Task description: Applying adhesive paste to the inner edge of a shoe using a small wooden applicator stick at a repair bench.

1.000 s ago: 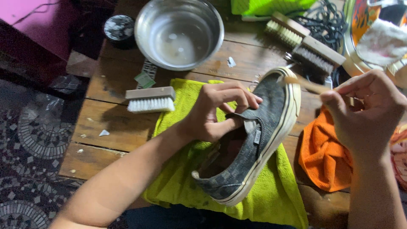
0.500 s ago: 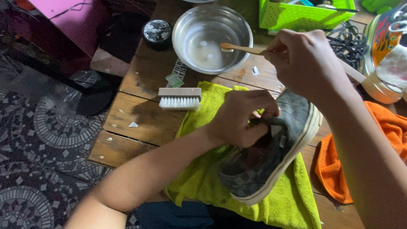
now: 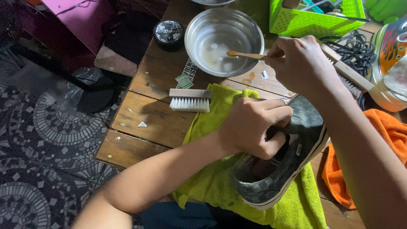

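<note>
Worn wooden table (image 3: 148, 123) stood over patterned floor tiles. Left hand (image 3: 254, 127) was closed on the grey slip-on shoe (image 3: 275, 169), tilted on a green cloth (image 3: 212, 127) at the near edge. Right hand (image 3: 301, 63) pinched a thin wooden brush (image 3: 246, 55), tip over the steel bowl (image 3: 224, 40). Judged mid-clean: shoe looked grimy; white-bristled brush (image 3: 189, 100) lay unused beside the cloth.

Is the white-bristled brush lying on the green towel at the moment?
No, the white-bristled brush lies on the bare wooden table, just beside the edge of the green towel.
</note>
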